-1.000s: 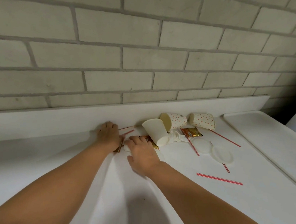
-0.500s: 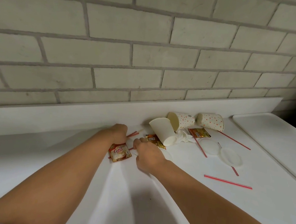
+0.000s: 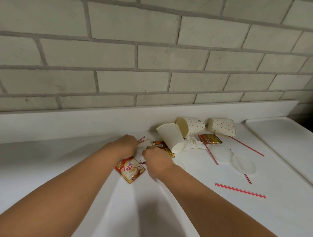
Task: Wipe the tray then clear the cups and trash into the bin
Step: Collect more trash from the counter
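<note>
Grip check: my left hand [image 3: 127, 144] is curled knuckles-up on the counter [image 3: 30, 172]. The Coffee mate sachet [image 3: 130, 170] sticks out from under its palm toward me, gripped there. 2 red straw ends [image 3: 141, 139] poke out just past its knuckles on the far side.

My right hand [image 3: 158, 158] sits just to the right, fingers curled down too. A small dark scrap [image 3: 143, 162] shows at its thumb side, but whether I'm pinching it I cannot tell. At the far edge of that hand lies a brown sachet [image 3: 163, 148].

Further right, a plain white cup [image 3: 170, 138] is tipped over, base toward a crumpled tissue [image 3: 194, 144]. Behind it, near the backsplash, the left dotted cup [image 3: 192, 126] and the right dotted cup [image 3: 222, 127] lie on their sides. An orange sachet [image 3: 209, 138] lies just in front of them.

Right of the tissue, 2 white lids, the far lid [image 3: 220, 154] and the near lid [image 3: 243, 164], touch each other. A long straw [image 3: 246, 146] runs right from the dotted cups, and a lone straw [image 3: 240, 191] lies nearer me. The tray [image 3: 287, 149] sits at the right, well apart from both hands.
</note>
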### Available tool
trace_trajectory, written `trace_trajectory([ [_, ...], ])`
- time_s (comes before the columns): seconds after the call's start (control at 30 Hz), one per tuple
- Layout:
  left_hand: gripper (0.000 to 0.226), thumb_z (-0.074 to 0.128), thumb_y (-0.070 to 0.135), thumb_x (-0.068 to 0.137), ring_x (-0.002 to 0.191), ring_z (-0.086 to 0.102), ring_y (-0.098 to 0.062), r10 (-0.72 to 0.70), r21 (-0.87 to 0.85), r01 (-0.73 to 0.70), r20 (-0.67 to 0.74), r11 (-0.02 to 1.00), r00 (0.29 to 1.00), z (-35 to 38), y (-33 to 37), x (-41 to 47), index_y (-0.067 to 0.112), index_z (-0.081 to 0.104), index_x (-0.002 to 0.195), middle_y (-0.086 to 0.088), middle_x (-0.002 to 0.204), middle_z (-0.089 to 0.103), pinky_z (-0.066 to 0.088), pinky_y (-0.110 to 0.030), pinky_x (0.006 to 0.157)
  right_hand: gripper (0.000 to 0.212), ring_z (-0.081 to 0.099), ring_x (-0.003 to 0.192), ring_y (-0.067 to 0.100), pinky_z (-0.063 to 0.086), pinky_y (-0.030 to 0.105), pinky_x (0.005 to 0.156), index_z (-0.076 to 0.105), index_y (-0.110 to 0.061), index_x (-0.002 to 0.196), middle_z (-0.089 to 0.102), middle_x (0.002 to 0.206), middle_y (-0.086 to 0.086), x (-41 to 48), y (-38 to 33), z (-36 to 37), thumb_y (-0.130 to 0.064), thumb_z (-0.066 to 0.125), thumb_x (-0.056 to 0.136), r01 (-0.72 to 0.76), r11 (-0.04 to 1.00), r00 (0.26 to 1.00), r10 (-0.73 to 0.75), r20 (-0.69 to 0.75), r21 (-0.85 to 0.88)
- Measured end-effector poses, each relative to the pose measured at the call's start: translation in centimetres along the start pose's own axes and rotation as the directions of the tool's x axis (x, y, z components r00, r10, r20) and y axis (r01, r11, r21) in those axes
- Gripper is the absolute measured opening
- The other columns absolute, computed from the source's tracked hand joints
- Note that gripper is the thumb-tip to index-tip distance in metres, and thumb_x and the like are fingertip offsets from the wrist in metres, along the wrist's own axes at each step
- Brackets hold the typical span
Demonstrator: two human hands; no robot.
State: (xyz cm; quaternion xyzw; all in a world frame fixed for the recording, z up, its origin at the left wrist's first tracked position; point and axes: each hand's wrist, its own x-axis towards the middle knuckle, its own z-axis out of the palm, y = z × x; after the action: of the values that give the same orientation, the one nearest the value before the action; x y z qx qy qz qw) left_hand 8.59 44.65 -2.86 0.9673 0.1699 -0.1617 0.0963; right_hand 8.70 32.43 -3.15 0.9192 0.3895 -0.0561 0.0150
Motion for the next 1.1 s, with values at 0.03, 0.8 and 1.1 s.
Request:
trace_trajectory([
  [0.03,0.026,0.043,0.009,0.094,0.085,0.056,-0.023,0.007,-0.048,-0.008,-0.019,0.999,1.000,0.1,-0.2,0.0,-0.002,0.052,0.116,-0.016,0.111,0.061,0.043,-0.028,0.073,0.030,0.057,0.110,0.028,0.048,0.033,0.088,0.054,-0.004,0.120,0.055,0.120,0.014,-0.1,0.0,-0.1,-0.002,0.054,0.089,-0.004,1.000,1.000,0.004,0.022,-0.013],
  [0.8,0.031,0.031,0.033,0.100,0.053,0.040,-0.018,-0.150,-0.873,-0.146,-0.241,0.465,0.959,-0.1,-1.6,-1.0,0.010,0.048,0.088,-0.002,0.062,0.043,0.033,-0.025,0.049,0.037,0.056,0.107,0.031,0.048,0.036,0.083,0.046,-0.001,0.121,0.052,0.122,0.015,0.1,-2.6,-2.0,-0.029,0.044,0.097,-0.200,0.769,0.952,0.299,-0.065,0.607],
  [1.1,0.035,0.028,0.034,0.101,0.055,0.039,-0.018,-0.223,-0.828,-0.119,-0.281,0.548,0.933,-0.1,-2.8,-0.7,0.008,0.048,0.090,-0.002,0.064,0.042,0.032,-0.026,0.051,0.054,0.056,0.115,0.024,0.046,0.031,0.089,0.049,-0.012,0.126,0.058,0.125,0.007,-0.1,-3.3,0.4,-0.039,0.068,0.082,-0.325,0.815,0.945,0.270,0.182,0.480],
])
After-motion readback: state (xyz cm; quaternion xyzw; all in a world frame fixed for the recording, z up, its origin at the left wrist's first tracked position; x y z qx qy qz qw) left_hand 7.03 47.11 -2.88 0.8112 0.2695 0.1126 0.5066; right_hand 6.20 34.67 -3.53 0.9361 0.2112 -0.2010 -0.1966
